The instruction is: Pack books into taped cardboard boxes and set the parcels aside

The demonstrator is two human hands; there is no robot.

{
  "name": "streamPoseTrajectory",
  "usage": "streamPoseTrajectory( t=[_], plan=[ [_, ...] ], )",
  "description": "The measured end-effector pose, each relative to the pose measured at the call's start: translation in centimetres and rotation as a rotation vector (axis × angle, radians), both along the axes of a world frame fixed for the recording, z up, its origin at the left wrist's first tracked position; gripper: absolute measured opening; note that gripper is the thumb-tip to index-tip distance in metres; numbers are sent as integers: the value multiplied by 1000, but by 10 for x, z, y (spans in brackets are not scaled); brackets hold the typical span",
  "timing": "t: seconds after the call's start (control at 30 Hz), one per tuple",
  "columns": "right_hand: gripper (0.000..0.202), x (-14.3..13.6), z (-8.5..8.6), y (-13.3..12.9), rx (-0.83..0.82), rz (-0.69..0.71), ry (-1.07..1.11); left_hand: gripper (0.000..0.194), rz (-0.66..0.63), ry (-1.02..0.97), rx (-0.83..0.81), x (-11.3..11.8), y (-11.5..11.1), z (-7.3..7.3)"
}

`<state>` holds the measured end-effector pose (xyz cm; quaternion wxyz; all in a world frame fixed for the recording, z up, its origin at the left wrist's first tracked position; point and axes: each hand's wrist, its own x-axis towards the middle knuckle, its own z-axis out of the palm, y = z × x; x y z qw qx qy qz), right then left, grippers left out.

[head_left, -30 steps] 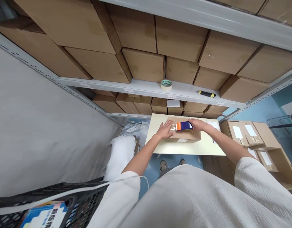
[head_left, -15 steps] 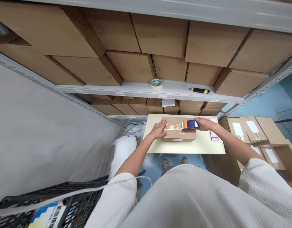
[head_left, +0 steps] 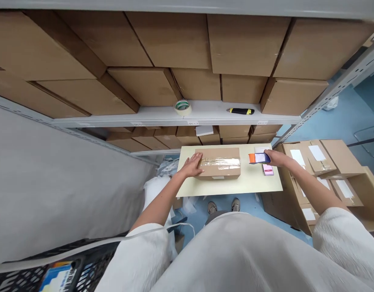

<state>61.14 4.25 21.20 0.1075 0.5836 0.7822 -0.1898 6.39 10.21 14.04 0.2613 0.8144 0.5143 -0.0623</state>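
A closed cardboard box (head_left: pixel 220 172) lies on a pale yellow board (head_left: pixel 229 187), with shiny clear tape running along its top seam. My left hand (head_left: pixel 192 165) rests flat on the box's left end, fingers spread. To the right of the box, my right hand (head_left: pixel 275 157) grips a blue and orange tape dispenser (head_left: pixel 259 158), held above the board and apart from the box. Partly under the dispenser and hand is a phone (head_left: pixel 268 170) with a pink and white screen.
A roll of tape (head_left: pixel 183 107) and a black and yellow utility knife (head_left: pixel 241 111) lie on the shelf (head_left: pixel 156 115) ahead. Cardboard boxes (head_left: pixel 168 44) fill the rack. At right stands an open carton (head_left: pixel 278 198) holding labelled boxes; at lower left, a black crate (head_left: pixel 92 267).
My right hand has moved the tape dispenser rightward off the box, leaving the whole taped seam exposed. My left hand stays on the box's left end. The view has shifted slightly.
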Motion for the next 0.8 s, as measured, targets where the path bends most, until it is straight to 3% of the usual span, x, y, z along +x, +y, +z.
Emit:
streamPoseTrajectory(
  t=[0.23,0.47,0.8],
  plan=[
    [32,-11,-13,3,-39,9,-70,112,-5,-21,24,-1,3,-8],
    [47,-64,-25,12,-106,-19,-215,116,-8,-99,39,-1,10,-14],
    [57,-91,-14,41,-186,4,-253,116,-4,-178,20,4,7,-10]
  ],
)
